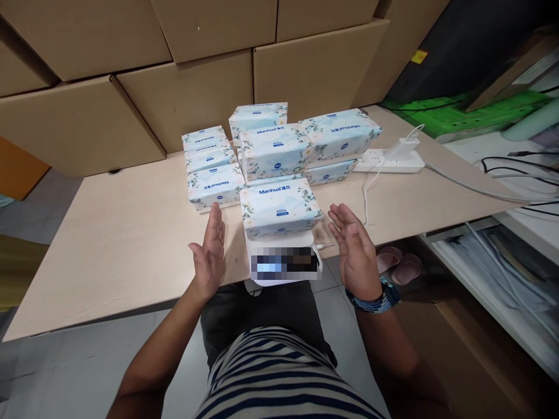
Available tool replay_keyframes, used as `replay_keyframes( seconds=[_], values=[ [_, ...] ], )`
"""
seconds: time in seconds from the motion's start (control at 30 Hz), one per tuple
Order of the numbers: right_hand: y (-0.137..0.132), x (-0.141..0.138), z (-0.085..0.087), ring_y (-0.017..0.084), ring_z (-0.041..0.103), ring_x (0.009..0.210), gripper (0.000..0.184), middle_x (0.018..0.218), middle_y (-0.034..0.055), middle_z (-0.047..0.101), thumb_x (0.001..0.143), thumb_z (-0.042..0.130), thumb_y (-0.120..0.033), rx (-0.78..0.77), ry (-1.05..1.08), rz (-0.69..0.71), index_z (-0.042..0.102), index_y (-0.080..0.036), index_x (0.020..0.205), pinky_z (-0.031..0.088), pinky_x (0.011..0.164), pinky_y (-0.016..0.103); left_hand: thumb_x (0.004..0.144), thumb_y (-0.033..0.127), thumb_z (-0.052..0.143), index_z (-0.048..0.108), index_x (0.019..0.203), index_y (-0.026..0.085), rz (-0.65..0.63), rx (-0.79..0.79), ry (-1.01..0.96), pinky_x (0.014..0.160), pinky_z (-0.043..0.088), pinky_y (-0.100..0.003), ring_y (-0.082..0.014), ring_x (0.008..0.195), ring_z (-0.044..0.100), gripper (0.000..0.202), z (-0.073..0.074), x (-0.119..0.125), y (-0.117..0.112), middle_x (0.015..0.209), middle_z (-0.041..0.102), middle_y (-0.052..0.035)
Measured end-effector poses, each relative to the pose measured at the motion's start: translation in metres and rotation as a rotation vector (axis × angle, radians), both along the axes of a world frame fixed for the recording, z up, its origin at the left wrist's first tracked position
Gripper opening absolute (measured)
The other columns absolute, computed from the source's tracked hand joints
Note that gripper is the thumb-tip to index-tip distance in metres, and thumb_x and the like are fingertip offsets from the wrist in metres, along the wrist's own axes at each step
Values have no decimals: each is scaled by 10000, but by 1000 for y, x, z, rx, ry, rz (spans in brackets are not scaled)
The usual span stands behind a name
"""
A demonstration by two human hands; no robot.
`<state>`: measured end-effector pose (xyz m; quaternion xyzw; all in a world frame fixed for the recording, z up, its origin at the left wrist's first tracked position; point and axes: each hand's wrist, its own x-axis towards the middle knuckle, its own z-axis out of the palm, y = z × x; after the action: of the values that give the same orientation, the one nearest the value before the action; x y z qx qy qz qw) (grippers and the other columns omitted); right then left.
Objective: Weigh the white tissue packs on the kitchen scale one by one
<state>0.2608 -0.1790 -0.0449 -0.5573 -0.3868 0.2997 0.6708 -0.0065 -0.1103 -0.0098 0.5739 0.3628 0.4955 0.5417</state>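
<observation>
A pale blue floral tissue pack (pixel 279 206) lies on a small white scale (pixel 283 259) at the near edge of the wooden table (pixel 122 244). My left hand (pixel 209 253) is open, fingers straight, a little to the left of the pack and not touching it. My right hand (pixel 354 250) is open too, palm turned inward, just right of the pack, with a blue band on the wrist. Behind the scale stand several more tissue packs (pixel 271 145), some stacked.
A white power strip (pixel 388 160) with a plugged charger and trailing cable lies at the table's right. Large cardboard boxes (pixel 187 99) form a wall behind. Shelving with cables (pixel 515 192) is on the right. Pink slippers (pixel 399 265) sit on the floor.
</observation>
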Motion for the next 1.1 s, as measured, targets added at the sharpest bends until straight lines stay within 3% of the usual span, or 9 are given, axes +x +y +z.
replay_keyframes(
  seconds=[0.5, 0.97, 1.1],
  values=[
    [1, -2, 0, 277, 574, 1512, 591, 1612, 75, 611, 955, 642, -714, -2, 54, -13, 678, -368, 1433, 437, 1290, 577, 844, 1001, 200, 460, 1638, 407, -7, -12, -23, 1416, 57, -469, -256, 1724, 36, 1025, 0, 4, -2, 1837, 192, 65],
    [0, -2, -2, 293, 566, 1518, 586, 1604, 72, 619, 947, 663, -710, -2, 86, -11, 691, -360, 1416, 407, 1305, 599, 912, 936, 139, 432, 1654, 395, -65, 17, -64, 1412, 51, -412, -193, 1724, 50, 963, -7, 3, -1, 1840, 167, 62],
    [1, -4, -2, 296, 558, 1526, 584, 1609, 75, 612, 948, 671, -701, 3, 98, -11, 690, -359, 1421, 402, 1310, 590, 893, 960, 175, 382, 1678, 369, 17, -10, -80, 1411, 78, -419, -205, 1724, 79, 1005, -10, 8, 0, 1848, 149, 26]
  ],
)
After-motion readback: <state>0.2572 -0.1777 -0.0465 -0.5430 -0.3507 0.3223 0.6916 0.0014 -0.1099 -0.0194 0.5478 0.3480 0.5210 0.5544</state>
